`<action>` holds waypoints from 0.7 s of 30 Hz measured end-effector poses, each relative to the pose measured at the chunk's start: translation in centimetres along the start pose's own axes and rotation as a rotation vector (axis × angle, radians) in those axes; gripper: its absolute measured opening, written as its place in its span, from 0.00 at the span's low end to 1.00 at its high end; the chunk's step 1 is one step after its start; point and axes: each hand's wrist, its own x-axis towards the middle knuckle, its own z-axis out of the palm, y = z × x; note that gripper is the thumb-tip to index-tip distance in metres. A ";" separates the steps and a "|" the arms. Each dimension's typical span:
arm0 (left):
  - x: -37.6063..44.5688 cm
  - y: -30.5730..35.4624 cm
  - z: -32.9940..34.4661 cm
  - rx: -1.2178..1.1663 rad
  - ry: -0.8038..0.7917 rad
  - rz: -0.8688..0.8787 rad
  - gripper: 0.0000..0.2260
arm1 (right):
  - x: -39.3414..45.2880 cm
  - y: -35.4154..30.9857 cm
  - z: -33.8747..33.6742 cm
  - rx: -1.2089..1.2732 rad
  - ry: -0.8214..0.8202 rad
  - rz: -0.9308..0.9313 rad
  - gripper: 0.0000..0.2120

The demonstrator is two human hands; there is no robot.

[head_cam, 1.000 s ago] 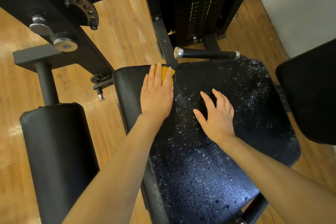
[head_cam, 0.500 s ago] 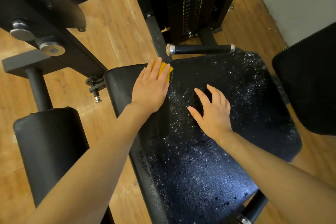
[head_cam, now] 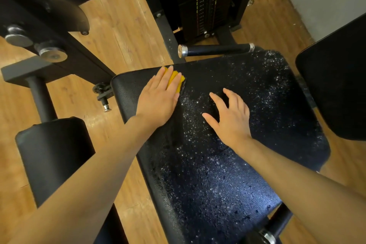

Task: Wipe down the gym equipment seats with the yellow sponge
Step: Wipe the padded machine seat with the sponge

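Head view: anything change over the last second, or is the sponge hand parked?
Little changed. The left hand stays flat on the yellow sponge at the far left corner of the seat; any slide is too small to separate from camera shift. The right hand stays spread on the wet seat. Droplets still cover the surface to the sponge's right.
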 end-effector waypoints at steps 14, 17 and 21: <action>-8.9 3.4 1.3 -0.024 -0.020 -0.113 0.25 | -0.1 -0.4 0.0 -0.004 -0.011 0.017 0.28; -4.5 3.9 1.0 -0.040 0.013 -0.141 0.24 | -0.2 -0.5 -0.2 -0.017 -0.008 0.014 0.28; 1.8 4.1 0.6 -0.086 0.008 -0.164 0.25 | -0.2 -0.6 -0.4 -0.006 -0.013 0.015 0.28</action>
